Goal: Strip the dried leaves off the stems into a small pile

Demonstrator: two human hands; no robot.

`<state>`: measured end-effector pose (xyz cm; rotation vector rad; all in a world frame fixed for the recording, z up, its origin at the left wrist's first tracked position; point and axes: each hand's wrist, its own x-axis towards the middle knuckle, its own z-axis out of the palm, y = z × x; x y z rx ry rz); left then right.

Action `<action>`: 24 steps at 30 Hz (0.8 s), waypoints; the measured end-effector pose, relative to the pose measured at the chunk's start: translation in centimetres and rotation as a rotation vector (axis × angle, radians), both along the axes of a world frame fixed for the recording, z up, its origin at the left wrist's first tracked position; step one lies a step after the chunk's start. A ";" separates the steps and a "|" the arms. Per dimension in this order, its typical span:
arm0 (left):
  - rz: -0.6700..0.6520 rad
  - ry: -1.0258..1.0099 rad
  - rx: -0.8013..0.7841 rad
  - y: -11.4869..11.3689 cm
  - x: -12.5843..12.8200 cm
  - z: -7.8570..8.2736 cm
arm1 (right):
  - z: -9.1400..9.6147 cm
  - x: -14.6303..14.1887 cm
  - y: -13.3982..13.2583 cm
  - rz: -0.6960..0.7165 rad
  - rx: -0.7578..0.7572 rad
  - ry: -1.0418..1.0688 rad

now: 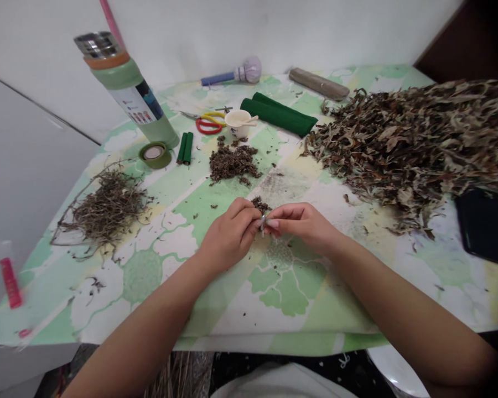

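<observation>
My left hand (pixel 229 234) and my right hand (pixel 302 223) meet at the middle of the table, fingertips pinched together on a small pale dried leaf (pixel 263 223). A tiny clump of crumbled leaf bits (pixel 260 205) lies just beyond my fingers. Farther back sits a bigger heap of crumbled leaf (pixel 233 163). A large pile of whole dried leaves (pixel 415 138) spreads over the right side. A bundle of bare stems (pixel 108 207) lies at the left.
A green flask (pixel 126 91), tape roll (pixel 155 155), two green sticks (pixel 185 148), scissors (pixel 209 122), a small cup (pixel 238 122), green rolls (pixel 279 115) and a brush (pixel 236 73) stand at the back. A black phone (pixel 485 226) lies at the right, a pink tube (pixel 9 279) at the left edge.
</observation>
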<state>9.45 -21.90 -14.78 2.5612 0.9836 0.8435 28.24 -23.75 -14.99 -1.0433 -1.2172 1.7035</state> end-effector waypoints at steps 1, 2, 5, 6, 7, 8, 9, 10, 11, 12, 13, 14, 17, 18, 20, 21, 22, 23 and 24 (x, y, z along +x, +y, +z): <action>0.008 0.013 0.009 0.0 0.0 0.0 | 0.0 0.0 0.0 -0.004 0.004 -0.002; 0.016 0.029 0.018 0.0 0.0 0.0 | 0.0 0.0 0.0 -0.007 0.007 -0.004; 0.034 0.067 0.063 -0.1 0.1 -0.1 | -0.1 -0.1 -0.1 -0.015 0.011 -0.009; 0.037 0.074 0.088 -0.1 0.1 -0.1 | -0.1 -0.1 -0.1 -0.019 0.010 -0.006; 0.038 0.078 0.118 -0.1 0.1 -0.1 | -0.1 -0.1 -0.1 -0.024 0.008 -0.002; 0.037 0.080 0.149 -0.1 0.0 -0.2 | -0.1 -0.2 -0.1 -0.027 0.005 0.001; 0.033 0.083 0.174 -0.1 0.0 -0.2 | -0.1 -0.2 -0.1 -0.030 0.002 0.004; 0.030 0.086 0.190 -0.1 0.0 -0.3 | 0.0 -0.2 -0.1 -0.032 -0.002 0.006; 0.027 0.091 0.200 0.0 -0.1 -0.4 | 0.0 -0.2 -0.1 -0.034 -0.007 0.007; 0.026 0.100 0.205 0.0 -0.1 -0.4 | 0.0 -0.2 -0.1 -0.035 -0.010 0.005; 0.028 0.109 0.211 0.0 -0.2 -0.5 | 0.1 -0.2 -0.1 -0.034 -0.012 0.003; 0.030 0.119 0.222 0.0 -0.2 -0.6 | 0.1 -0.2 -0.1 -0.034 -0.012 0.000; 0.046 0.134 0.257 0.1 -0.3 -0.6 | 0.0 -0.2 0.0 -0.031 -0.004 -0.008; 0.053 0.134 0.261 0.1 -0.3 -0.6 | 0.0 -0.2 0.0 -0.032 -0.002 -0.009; 0.065 0.131 0.259 0.1 -0.2 -0.5 | 0.0 -0.1 0.0 -0.034 0.002 -0.008; 0.069 0.126 0.258 0.1 -0.2 -0.4 | 0.0 -0.1 0.0 -0.033 0.004 -0.007; 0.073 0.116 0.258 0.0 -0.2 -0.4 | 0.0 -0.1 0.0 -0.032 0.006 -0.006; 0.078 0.103 0.257 0.0 -0.2 -0.3 | -0.1 -0.1 0.0 -0.031 0.005 -0.004; 0.080 0.087 0.257 0.0 -0.2 -0.3 | -0.1 0.0 -0.1 -0.030 0.004 -0.001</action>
